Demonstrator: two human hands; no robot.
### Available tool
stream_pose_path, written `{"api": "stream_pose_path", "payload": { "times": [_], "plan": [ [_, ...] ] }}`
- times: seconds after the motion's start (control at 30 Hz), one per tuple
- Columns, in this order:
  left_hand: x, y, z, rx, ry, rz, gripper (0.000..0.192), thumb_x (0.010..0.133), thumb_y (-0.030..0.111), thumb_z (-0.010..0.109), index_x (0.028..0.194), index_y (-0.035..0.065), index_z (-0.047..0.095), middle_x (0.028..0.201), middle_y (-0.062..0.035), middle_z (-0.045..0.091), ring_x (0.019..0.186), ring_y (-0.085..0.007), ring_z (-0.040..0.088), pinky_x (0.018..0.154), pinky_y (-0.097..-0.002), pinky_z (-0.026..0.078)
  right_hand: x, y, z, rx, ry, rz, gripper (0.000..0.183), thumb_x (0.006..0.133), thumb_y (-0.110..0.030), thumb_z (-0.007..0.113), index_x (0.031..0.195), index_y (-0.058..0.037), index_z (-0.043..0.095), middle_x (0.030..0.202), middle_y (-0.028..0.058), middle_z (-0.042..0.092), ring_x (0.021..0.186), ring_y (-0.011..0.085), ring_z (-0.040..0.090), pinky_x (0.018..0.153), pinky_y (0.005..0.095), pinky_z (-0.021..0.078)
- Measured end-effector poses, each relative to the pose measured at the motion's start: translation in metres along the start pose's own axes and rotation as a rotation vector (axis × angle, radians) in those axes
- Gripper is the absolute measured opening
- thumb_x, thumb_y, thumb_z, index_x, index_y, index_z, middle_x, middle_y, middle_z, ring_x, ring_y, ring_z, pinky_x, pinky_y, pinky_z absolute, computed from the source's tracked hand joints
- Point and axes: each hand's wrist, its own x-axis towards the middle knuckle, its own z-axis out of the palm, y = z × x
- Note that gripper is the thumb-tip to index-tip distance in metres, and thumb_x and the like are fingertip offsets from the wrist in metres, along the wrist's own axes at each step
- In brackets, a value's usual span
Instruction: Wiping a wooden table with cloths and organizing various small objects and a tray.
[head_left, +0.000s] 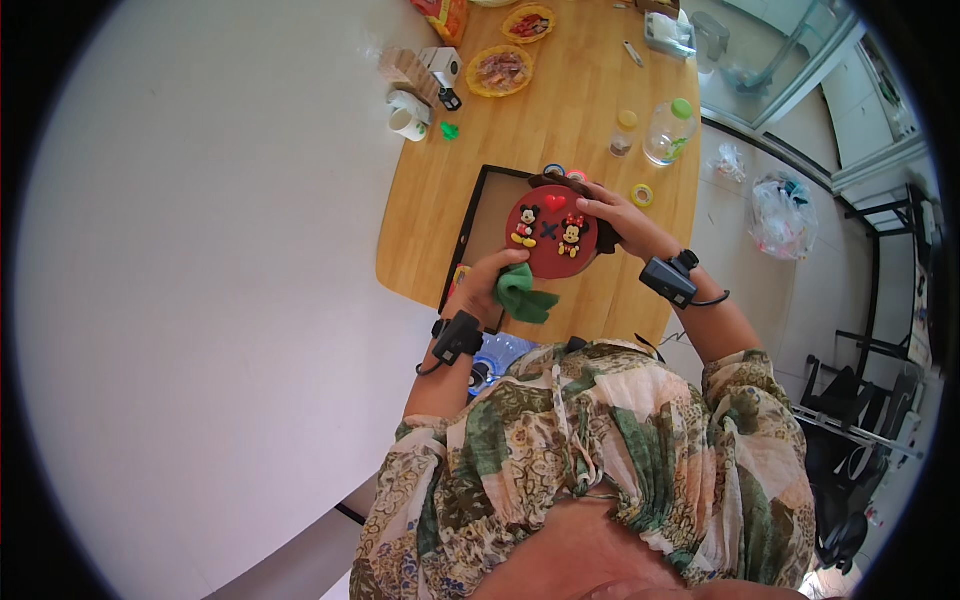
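Both my hands hold a round dark-red box (536, 261) above the wooden table. Its top carries two cartoon mouse figures, a red heart (555, 203) and a dark X. My left hand (480, 285) grips the lower left edge, thumb on top, with a green cloth (525, 296) hanging from it. At the upper right edge, my right hand (626, 219) presses its thumb on the top. Dark brown material (609, 237), perhaps cloth or ribbon, shows behind the box by that hand. A black-framed tray or board (480, 214) lies beneath, partly hidden.
Rolls of tape, one yellow (642, 196), lie near the right hand. A lidded jar (622, 135) and a green-capped bottle (670, 133) stand beyond. Farther off are yellow baskets (500, 71) of wrapped items, a paper cup (407, 124) and a cutter (634, 53). A white wall borders the left.
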Motion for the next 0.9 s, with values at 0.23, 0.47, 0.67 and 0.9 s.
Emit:
{"api": "stream_pose_path", "payload": {
  "times": [0.23, 0.47, 0.67, 0.9],
  "plan": [
    [0.019, -0.021, 0.021, -0.352, -0.056, 0.189, 0.036, 0.085, 0.03, 0.061, 0.106, 0.003, 0.052, 0.084, -0.0072, 0.062, 0.07, -0.0184, 0.062, 0.064, -0.0315, 0.054, 0.008, 0.045, 0.005, 0.316, 0.269, -0.189, 0.048, 0.086, -0.02, 0.058, 0.129, -0.0051, 0.041, 0.118, 0.0061, 0.052, 0.107, 0.0145, 0.05, 0.092, 0.0271, 0.0417],
    [0.026, -0.032, 0.033, -0.287, 0.135, 0.292, 0.031, 0.087, 0.021, 0.06, 0.113, 0.0066, 0.051, 0.087, -0.0052, 0.062, 0.07, -0.0149, 0.062, 0.058, -0.0266, 0.051, -0.001, 0.056, 0.032, 0.222, 0.383, -0.338, 0.052, 0.088, -0.02, 0.058, 0.132, -0.0075, 0.036, 0.121, 0.0047, 0.049, 0.11, 0.0137, 0.048, 0.094, 0.0272, 0.0393],
    [0.002, -0.001, -0.001, -0.003, -0.024, -0.004, 0.04, 0.082, 0.023, 0.064, 0.115, 0.0037, 0.05, 0.089, -0.0071, 0.063, 0.071, -0.0171, 0.064, 0.062, -0.0267, 0.051, -0.005, 0.027, 0.007, -0.02, 0.18, -0.161, 0.052, 0.088, -0.023, 0.055, 0.133, -0.0039, 0.036, 0.123, 0.0073, 0.048, 0.112, 0.015, 0.046, 0.096, 0.0286, 0.0376],
    [0.01, -0.006, 0.016, -0.135, -0.039, 0.194, 0.044, 0.086, 0.022, 0.061, 0.124, 0.011, 0.042, 0.097, -0.0079, 0.059, 0.069, -0.0163, 0.061, 0.063, -0.0269, 0.051, 0.001, 0.031, 0.003, 0.19, 0.191, -0.198, 0.052, 0.087, -0.017, 0.056, 0.133, -0.0035, 0.035, 0.12, 0.0073, 0.05, 0.107, 0.0142, 0.05, 0.091, 0.0281, 0.0429]
  ]
}}
